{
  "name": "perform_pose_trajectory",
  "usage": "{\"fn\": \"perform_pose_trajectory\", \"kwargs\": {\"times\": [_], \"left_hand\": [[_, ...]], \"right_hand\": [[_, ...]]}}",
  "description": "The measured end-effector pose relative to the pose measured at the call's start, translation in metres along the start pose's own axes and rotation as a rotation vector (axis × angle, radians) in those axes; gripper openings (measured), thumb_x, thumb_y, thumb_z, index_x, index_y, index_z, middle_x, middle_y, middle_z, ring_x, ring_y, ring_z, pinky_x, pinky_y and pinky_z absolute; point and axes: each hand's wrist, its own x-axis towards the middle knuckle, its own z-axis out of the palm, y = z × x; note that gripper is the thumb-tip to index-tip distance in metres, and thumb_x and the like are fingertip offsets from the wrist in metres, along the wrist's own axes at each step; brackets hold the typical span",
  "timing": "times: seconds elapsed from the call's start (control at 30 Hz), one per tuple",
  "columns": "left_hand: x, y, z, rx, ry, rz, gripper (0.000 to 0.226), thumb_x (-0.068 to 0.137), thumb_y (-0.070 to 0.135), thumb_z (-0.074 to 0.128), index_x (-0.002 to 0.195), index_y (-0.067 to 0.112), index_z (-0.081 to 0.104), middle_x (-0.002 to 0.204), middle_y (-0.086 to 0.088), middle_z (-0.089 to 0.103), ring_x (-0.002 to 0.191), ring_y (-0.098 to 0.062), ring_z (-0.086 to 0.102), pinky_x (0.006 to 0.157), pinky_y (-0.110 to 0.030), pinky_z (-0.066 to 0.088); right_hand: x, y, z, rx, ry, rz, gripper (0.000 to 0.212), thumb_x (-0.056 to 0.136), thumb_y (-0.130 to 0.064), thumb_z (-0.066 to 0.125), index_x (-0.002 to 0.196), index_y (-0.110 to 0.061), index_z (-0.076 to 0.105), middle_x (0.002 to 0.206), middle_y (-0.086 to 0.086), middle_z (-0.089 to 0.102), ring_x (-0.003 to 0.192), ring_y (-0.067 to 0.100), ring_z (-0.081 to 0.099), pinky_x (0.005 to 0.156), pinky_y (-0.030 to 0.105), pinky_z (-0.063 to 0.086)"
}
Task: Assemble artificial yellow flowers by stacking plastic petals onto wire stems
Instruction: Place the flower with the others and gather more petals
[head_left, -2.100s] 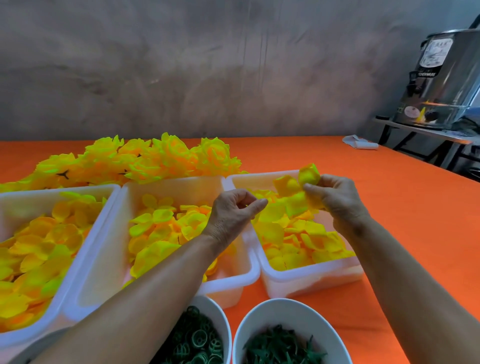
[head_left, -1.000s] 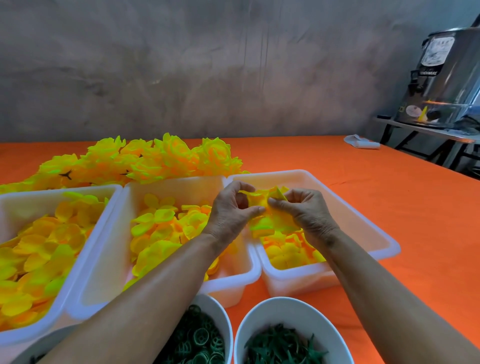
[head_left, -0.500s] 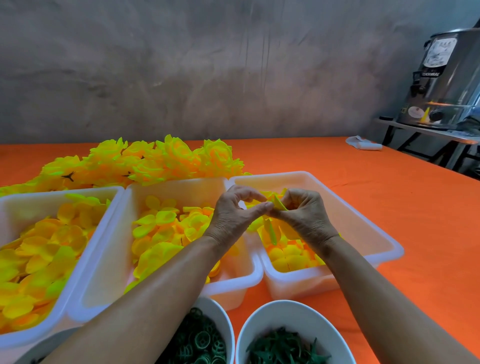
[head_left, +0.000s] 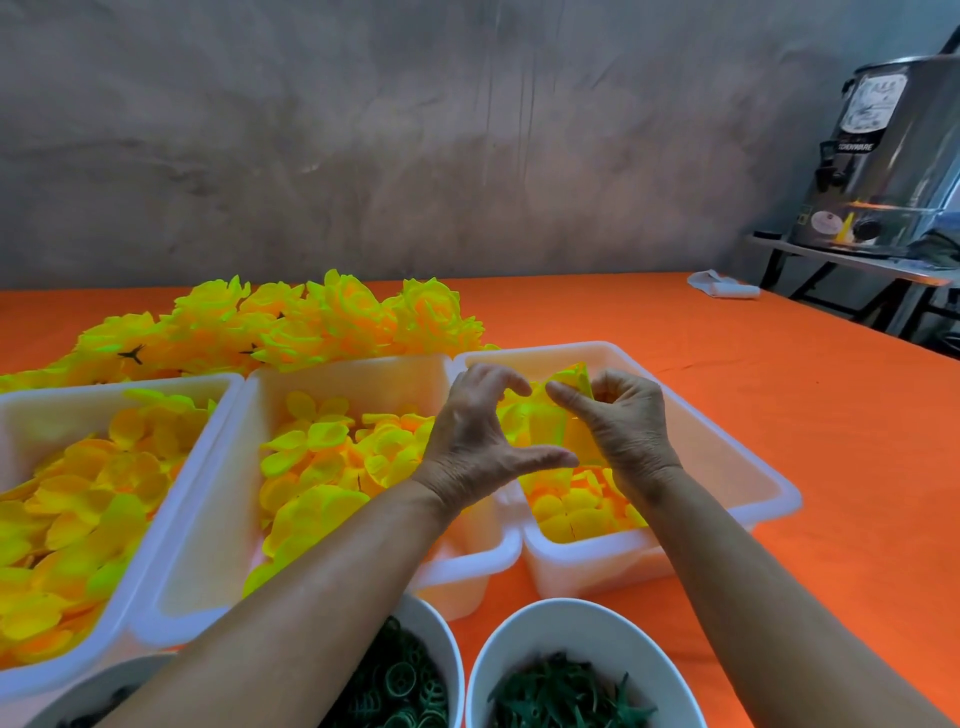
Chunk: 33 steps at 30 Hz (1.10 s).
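Observation:
Over the right white bin (head_left: 754, 470), my two hands meet around a small cluster of yellow petals (head_left: 540, 418). My right hand (head_left: 626, 426) pinches the cluster's top edge between thumb and fingertips. My left hand (head_left: 475, 431) curls round its left side, index finger above and thumb stretched out below. No wire stem shows; the hands hide the cluster's middle. Loose yellow petals (head_left: 582, 509) lie in the bin under my hands. Finished yellow flowers (head_left: 322, 325) are piled at the back left.
Two more white bins of petals, the middle one (head_left: 343, 366) and the left one (head_left: 119, 385), stand side by side. Near me, one white bowl (head_left: 448, 642) holds green rings and another (head_left: 571, 609) green leafy pieces. The orange table (head_left: 805, 415) stretches right. A metal urn (head_left: 893, 156) stands far right.
My right hand lifted petals from the right bin and brought them left to my left hand. Both hands now work the cluster together, and my left thumb has spread away from the index finger.

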Motion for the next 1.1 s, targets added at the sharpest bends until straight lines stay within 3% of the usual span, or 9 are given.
{"fn": "perform_pose_trajectory", "kwargs": {"times": [0.17,0.3,0.47,0.57,0.7,0.8,0.93,1.03,1.1], "left_hand": [[0.001,-0.004,0.002,0.07,-0.005,0.059,0.054,0.057,0.027,0.09,0.098,0.004,0.065,0.107,-0.012,0.057,0.103,-0.028,0.05,0.089,-0.039,0.044],[0.0,-0.004,0.002,0.059,-0.036,0.04,0.07,0.052,0.032,0.091,0.111,0.008,0.06,0.113,-0.01,0.055,0.106,-0.027,0.048,0.091,-0.04,0.043],[0.003,-0.008,0.002,0.039,0.026,0.039,0.039,0.073,0.023,0.08,0.104,0.005,0.065,0.104,-0.012,0.063,0.099,-0.029,0.053,0.086,-0.042,0.045],[0.004,-0.01,0.001,-0.013,0.032,0.024,0.02,0.082,0.017,0.072,0.096,0.003,0.07,0.097,-0.013,0.066,0.095,-0.031,0.056,0.083,-0.042,0.045],[0.007,-0.009,-0.001,-0.285,0.076,-0.155,0.017,0.087,0.01,0.066,0.101,0.005,0.072,0.096,-0.017,0.069,0.09,-0.024,0.059,0.085,-0.035,0.046],[0.008,-0.008,-0.002,-0.49,0.135,-0.29,0.016,0.09,0.011,0.062,0.102,0.019,0.067,0.087,-0.008,0.069,0.08,-0.016,0.06,0.078,-0.023,0.05],[0.011,-0.012,-0.001,-0.6,0.252,-0.393,0.015,0.094,0.012,0.056,0.104,0.014,0.066,0.087,-0.008,0.068,0.077,-0.019,0.063,0.074,-0.031,0.053],[0.015,-0.019,-0.005,-0.581,0.406,-0.476,0.01,0.095,0.015,0.054,0.096,0.017,0.064,0.086,-0.003,0.067,0.08,-0.02,0.061,0.073,-0.032,0.052],[0.016,-0.021,-0.006,-0.59,0.435,-0.503,0.01,0.095,0.016,0.054,0.092,0.02,0.063,0.081,0.004,0.065,0.079,-0.016,0.061,0.07,-0.028,0.053]], "right_hand": [[-0.003,-0.004,0.001,0.069,-0.039,0.046,0.028,0.068,-0.02,0.082,0.072,0.001,0.063,0.067,0.011,0.052,0.065,0.02,0.047,0.06,0.036,0.04],[-0.003,-0.006,0.0,0.101,-0.017,0.057,0.03,0.07,-0.018,0.08,0.076,0.006,0.063,0.064,0.009,0.05,0.062,0.018,0.044,0.056,0.029,0.037],[-0.002,-0.008,-0.001,0.147,-0.03,0.062,0.041,0.071,-0.015,0.08,0.08,0.019,0.057,0.071,0.017,0.054,0.066,0.023,0.048,0.062,0.04,0.041],[-0.005,-0.01,0.001,0.129,-0.091,0.049,0.041,0.069,-0.014,0.08,0.079,0.019,0.058,0.07,0.017,0.057,0.066,0.022,0.049,0.064,0.038,0.041],[-0.009,-0.016,0.002,0.139,-0.131,0.032,0.058,0.058,-0.031,0.079,0.076,0.02,0.056,0.071,0.019,0.058,0.068,0.024,0.048,0.064,0.038,0.038],[-0.009,-0.018,0.002,0.134,-0.115,0.024,0.064,0.057,-0.036,0.077,0.074,0.021,0.054,0.07,0.019,0.055,0.067,0.023,0.044,0.061,0.035,0.035],[-0.009,-0.021,0.002,0.148,-0.118,0.056,0.057,0.059,-0.031,0.077,0.073,0.019,0.054,0.069,0.018,0.053,0.064,0.022,0.044,0.059,0.033,0.033],[-0.008,-0.021,-0.001,0.15,-0.046,0.094,0.039,0.064,-0.025,0.078,0.072,0.009,0.061,0.065,0.012,0.054,0.054,0.013,0.046,0.052,0.023,0.036],[-0.005,-0.017,-0.004,0.17,0.055,0.121,0.036,0.074,-0.019,0.077,0.079,0.013,0.061,0.069,0.014,0.052,0.057,0.016,0.046,0.055,0.029,0.038]]}}
